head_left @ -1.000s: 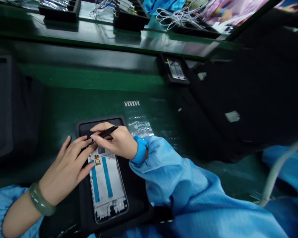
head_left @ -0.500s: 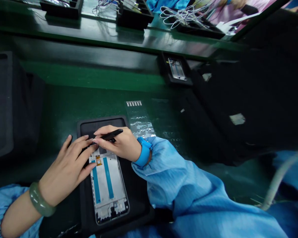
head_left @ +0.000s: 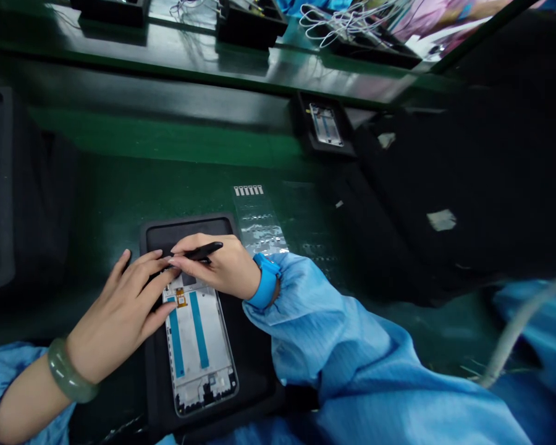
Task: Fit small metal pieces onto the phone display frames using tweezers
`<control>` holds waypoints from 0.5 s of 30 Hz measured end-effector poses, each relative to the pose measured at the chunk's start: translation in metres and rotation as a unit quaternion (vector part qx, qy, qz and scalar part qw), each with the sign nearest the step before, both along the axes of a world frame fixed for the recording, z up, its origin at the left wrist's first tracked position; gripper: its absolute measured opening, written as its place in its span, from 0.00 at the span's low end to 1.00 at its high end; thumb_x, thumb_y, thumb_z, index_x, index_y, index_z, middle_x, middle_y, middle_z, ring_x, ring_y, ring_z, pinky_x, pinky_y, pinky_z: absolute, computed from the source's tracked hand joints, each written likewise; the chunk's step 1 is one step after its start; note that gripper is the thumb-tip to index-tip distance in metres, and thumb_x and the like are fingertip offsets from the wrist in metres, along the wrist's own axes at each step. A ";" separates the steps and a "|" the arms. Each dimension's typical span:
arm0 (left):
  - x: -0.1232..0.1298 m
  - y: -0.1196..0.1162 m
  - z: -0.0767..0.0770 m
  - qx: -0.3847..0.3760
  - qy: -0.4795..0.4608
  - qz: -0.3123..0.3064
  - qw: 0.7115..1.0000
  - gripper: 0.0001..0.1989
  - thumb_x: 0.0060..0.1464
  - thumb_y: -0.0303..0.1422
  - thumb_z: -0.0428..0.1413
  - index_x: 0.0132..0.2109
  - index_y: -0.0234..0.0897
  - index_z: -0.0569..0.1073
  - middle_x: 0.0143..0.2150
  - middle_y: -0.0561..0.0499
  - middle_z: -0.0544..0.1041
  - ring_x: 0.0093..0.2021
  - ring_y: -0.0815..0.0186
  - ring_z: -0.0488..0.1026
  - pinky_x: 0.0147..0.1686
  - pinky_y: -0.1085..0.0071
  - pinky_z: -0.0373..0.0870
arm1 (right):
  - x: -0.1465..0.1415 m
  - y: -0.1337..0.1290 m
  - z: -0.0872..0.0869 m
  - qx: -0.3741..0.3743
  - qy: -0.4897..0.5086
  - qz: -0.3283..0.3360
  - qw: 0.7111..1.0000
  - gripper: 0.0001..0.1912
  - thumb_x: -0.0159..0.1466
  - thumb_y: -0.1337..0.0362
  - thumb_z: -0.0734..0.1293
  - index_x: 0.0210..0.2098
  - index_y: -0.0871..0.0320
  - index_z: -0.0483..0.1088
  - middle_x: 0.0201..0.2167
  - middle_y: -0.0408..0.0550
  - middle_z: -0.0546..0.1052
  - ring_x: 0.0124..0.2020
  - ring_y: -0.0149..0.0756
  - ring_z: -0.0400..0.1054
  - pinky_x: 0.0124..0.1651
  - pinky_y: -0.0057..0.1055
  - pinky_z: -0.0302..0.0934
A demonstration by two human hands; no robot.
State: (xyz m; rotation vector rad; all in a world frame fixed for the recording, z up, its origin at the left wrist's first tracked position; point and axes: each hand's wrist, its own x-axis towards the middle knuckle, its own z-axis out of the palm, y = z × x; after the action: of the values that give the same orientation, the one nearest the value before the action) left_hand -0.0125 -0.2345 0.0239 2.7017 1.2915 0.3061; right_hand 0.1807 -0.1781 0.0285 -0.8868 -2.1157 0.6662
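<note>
A phone frame [head_left: 204,346] with two blue strips and an orange flex cable [head_left: 181,298] lies in a black foam tray [head_left: 254,346]. My left hand [head_left: 125,309] rests along its left edge, fingers stretched out and fingertips on the upper part. My right hand [head_left: 217,262] pinches a slim black pen-like tool [head_left: 205,250], its back end pointing right. The tool's tip meets the top left of the frame beside my left fingertips, where the fingers hide it.
Behind the tray lies a clear sheet with white tabs [head_left: 259,216]. Another phone frame [head_left: 325,125] sits in a small black tray at the back. Black foam trays [head_left: 9,191] stand at left, dark stacked material [head_left: 467,185] at right. White cables [head_left: 347,25] lie on the upper shelf.
The whole view has shifted slightly, with hands, phone frame and tray a little further left. My right hand still grips the black tool at the same spot; otherwise little differs.
</note>
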 end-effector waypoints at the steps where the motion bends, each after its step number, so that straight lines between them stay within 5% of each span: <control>1: 0.000 0.000 0.000 -0.001 0.000 0.000 1.000 0.21 0.57 0.40 0.48 0.56 0.37 0.62 0.55 0.43 0.67 0.59 0.56 0.59 0.59 0.48 0.53 | 0.000 0.000 0.000 -0.003 -0.001 0.004 1.000 0.09 0.62 0.60 0.62 0.37 0.60 0.69 0.32 0.43 0.77 0.34 0.27 0.72 0.38 0.22 0.64; 15: -0.001 0.000 -0.001 -0.010 -0.004 0.000 1.000 0.21 0.57 0.40 0.48 0.55 0.36 0.63 0.56 0.42 0.66 0.60 0.55 0.58 0.60 0.48 0.51 | 0.003 0.000 0.001 -0.003 0.000 0.057 0.998 0.08 0.63 0.61 0.62 0.34 0.59 0.69 0.31 0.44 0.77 0.33 0.27 0.72 0.37 0.23 0.64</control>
State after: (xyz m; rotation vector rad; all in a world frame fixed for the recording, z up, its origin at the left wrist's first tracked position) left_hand -0.0132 -0.2341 0.0229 2.6813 1.2845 0.3000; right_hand 0.1834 -0.1780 0.0295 -0.7721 -2.1775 0.7309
